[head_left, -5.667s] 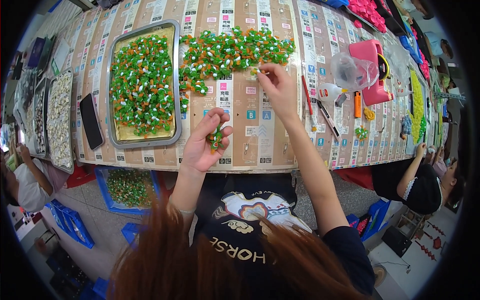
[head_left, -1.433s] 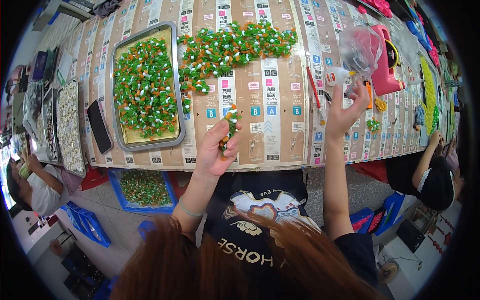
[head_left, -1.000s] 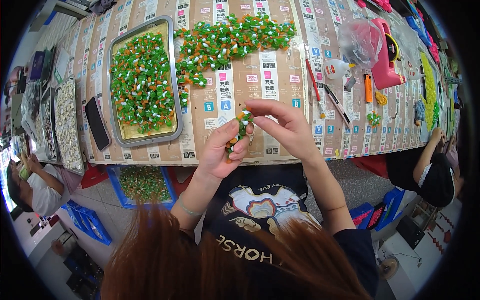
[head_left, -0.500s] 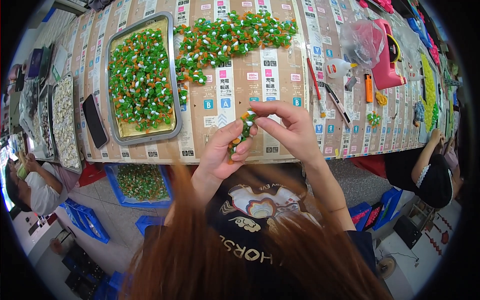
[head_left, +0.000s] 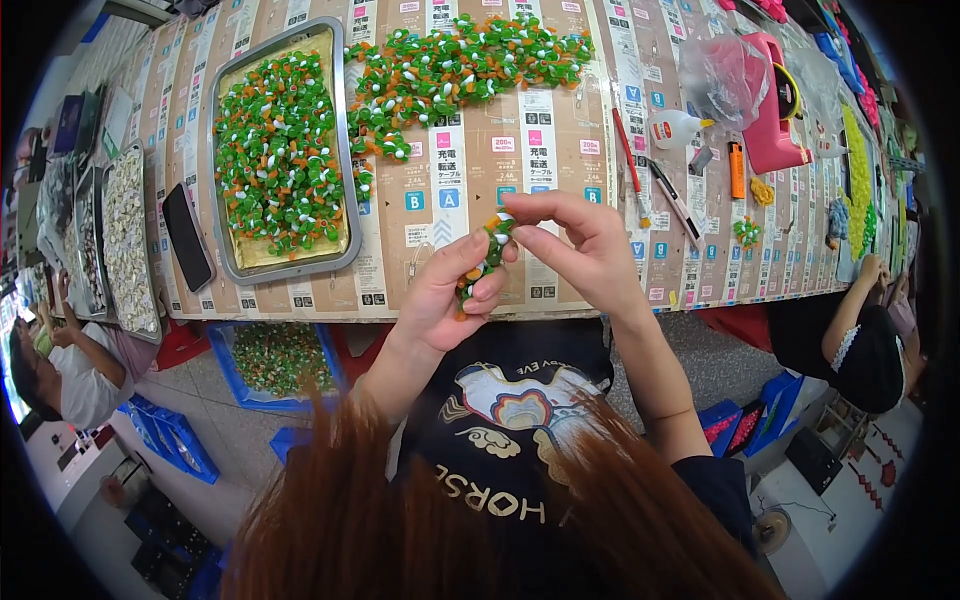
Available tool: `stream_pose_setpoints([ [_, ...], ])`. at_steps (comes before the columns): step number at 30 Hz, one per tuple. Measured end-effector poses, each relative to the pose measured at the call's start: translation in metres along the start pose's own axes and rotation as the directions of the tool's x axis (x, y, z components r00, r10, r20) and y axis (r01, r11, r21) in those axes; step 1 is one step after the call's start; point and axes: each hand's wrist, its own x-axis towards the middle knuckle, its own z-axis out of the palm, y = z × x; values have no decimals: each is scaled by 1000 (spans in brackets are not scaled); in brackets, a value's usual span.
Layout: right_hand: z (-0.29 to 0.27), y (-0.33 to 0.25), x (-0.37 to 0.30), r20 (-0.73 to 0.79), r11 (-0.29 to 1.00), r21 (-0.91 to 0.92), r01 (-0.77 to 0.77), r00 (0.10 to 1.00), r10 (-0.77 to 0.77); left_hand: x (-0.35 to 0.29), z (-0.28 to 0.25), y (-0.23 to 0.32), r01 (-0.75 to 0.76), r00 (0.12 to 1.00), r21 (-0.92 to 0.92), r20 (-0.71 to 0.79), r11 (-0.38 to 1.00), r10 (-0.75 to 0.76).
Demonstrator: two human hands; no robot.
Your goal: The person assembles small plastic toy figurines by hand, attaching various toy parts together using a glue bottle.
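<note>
Right hand [head_left: 592, 258]: since about a second ago it has come back from beside the squeeze bottle to the left hand [head_left: 440, 292], which has kept hold of its cluster.
Clock: centred on the hands, 12 straight ahead of the person.
Metal tray [head_left: 350, 200]: at 10 o'clock, heaped with green, orange and white pieces.
Loose pile [head_left: 470, 70]: the same sort of pieces, at 12, reaching the tray's right rim.
Phone [head_left: 190, 237]: dark, at 9, just beside the tray.
Cream-filled tray [head_left: 133, 240]: farther off at 9.
Tools: red-handled brush [head_left: 628, 150] and squeeze bottle [head_left: 672, 132] at 2, marker [head_left: 675, 203] and orange lighter [head_left: 737, 172] between 2 and 3.
Tape dispenser [head_left: 780, 110]: pink, at 2, a clear plastic bag [head_left: 722, 82] against it.
Small bunch [head_left: 746, 232]: at 3, alone on the worktop [head_left: 560, 290].
Blue crate [head_left: 220, 362]: at 8, below the worktop edge.
Hair [head_left: 340, 500]: hangs at 6, covering part of the shirt and left arm.
Cluster [head_left: 496, 240]: at the centre, over the near part of the worktop, pinched between left thumb and curled fingers.
Pose: forearms converge from 7 and 5; right thumb and forefinger bend around the cluster's top, and whether they grip a piece I cannot tell.
</note>
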Motion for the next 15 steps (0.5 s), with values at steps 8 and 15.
stream_pose_setpoints([
  [8, 2, 2, -2, -2, 1000, 13, -10, 1000, 10, -2, -1, -1, 15, 1000, -6, 4, 1000, -15],
  [15, 2, 5, -4, -40, 1000, 8, 17, 999, -17, -1, 0, -4, 5, 999, -13, -48, 1000, -6],
])
